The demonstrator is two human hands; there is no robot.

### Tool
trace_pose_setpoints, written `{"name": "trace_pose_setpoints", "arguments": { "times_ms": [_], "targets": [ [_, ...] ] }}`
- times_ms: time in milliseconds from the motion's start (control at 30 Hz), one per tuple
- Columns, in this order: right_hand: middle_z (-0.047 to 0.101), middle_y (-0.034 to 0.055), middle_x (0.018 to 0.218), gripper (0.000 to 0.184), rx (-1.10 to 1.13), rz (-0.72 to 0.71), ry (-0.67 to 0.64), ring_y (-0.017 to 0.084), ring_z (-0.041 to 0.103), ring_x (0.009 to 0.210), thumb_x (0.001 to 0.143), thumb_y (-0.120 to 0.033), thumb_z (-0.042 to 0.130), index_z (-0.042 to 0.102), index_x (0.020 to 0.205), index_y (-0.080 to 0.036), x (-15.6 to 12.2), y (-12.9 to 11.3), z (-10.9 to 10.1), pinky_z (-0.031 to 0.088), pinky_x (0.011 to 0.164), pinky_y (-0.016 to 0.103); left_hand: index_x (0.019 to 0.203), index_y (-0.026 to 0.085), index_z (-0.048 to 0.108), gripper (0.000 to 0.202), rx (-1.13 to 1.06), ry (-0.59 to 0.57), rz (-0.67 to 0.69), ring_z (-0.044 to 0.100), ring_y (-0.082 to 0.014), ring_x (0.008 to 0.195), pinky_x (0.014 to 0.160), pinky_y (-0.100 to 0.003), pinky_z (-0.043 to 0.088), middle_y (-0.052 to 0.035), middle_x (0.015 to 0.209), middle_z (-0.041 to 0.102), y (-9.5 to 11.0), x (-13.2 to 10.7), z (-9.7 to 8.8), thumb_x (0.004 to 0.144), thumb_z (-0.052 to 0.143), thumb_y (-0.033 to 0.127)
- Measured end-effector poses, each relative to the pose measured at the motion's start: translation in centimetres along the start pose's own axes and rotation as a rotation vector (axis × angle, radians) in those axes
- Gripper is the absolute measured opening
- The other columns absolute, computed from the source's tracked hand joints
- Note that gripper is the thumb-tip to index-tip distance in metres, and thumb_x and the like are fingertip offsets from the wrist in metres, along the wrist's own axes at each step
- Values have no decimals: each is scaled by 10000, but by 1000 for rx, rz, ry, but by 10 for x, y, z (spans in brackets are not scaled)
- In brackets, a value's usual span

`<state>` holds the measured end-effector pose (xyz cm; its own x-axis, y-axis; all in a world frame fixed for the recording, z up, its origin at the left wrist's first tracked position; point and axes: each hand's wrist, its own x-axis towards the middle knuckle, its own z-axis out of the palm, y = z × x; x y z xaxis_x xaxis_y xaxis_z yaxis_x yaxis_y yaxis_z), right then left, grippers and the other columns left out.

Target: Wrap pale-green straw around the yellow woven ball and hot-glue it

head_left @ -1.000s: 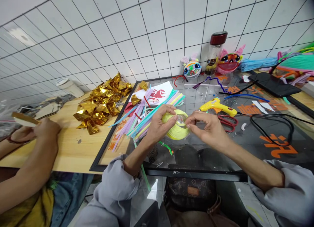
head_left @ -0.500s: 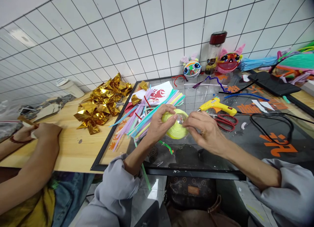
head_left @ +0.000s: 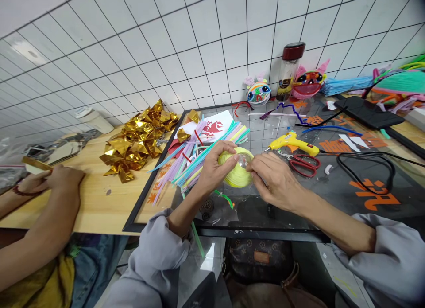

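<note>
A round ball wrapped in yellow pipe cleaner (head_left: 237,174) is held above the dark glass board; a clear patch shows at its upper right. My left hand (head_left: 218,165) grips its left side, thumb on top. At the ball's right edge, my right hand (head_left: 274,177) has its fingers pinched together, and whatever lies between them is hidden. Beyond that hand rest a yellow glue gun (head_left: 292,143) and red-handled scissors (head_left: 303,165). Left of the ball spreads a bundle of pastel pipe cleaners (head_left: 202,155).
Folded gold paper pieces (head_left: 133,144) lie on the wooden table. Two decorated balls (head_left: 258,91) with ears and a glass bottle (head_left: 287,75) stand by the tiled wall. A black cable (head_left: 368,168) curls at right. A co-worker's hands (head_left: 55,179) hold gold paper at left.
Both my hands stay at the ball, with only slight finger movement. The co-worker's gold paper has tilted up a little. The view has shifted slightly.
</note>
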<state>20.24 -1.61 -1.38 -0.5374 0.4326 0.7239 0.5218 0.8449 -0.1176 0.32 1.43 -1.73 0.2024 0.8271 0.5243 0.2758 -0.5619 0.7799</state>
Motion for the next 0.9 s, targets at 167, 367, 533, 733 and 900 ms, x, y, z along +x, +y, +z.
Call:
{"name": "trace_pose_setpoints", "arguments": {
  "times_ms": [167,367,533,733,900],
  "targets": [
    [603,67,773,158,-53,-42,22,204,468,699,878,-44,474,584,885,-156,-1,1,2,348,653,341,845,203,601,151,-28,7,-27,637,-209,1064,1001,-368,490,-58,1020,672,-3,0,0,862,665,338],
    [595,66,744,183,-165,-107,35,212,440,702,925,-102,471,583,814,-194,-2,1,4,313,640,355,853,203,602,147,-46,9,-38,632,-210,1083,1020,-374,480,-57,1024,663,-4,0,0,861,656,339],
    [601,68,732,209,-195,-132,64,208,433,699,938,-104,487,605,790,-191,-4,1,6,311,635,354,850,206,602,171,-31,15,-54,632,-216,1082,1022,-383,482,-60,1026,670,-4,0,0,862,660,366],
    [594,68,729,215,-180,-127,66,205,434,702,933,-87,491,609,781,-184,-6,2,9,334,641,340,861,206,606,206,-36,16,-34,633,-221,1087,1022,-393,484,-60,1027,668,-6,-1,1,885,655,405],
    [599,70,741,222,-180,-126,63,206,437,709,942,-94,474,599,787,-193,-6,2,9,330,646,341,876,203,610,328,-26,-25,5,633,-211,1066,999,-383,493,-72,1040,666,-4,-1,-2,969,539,510]
  ]
}}
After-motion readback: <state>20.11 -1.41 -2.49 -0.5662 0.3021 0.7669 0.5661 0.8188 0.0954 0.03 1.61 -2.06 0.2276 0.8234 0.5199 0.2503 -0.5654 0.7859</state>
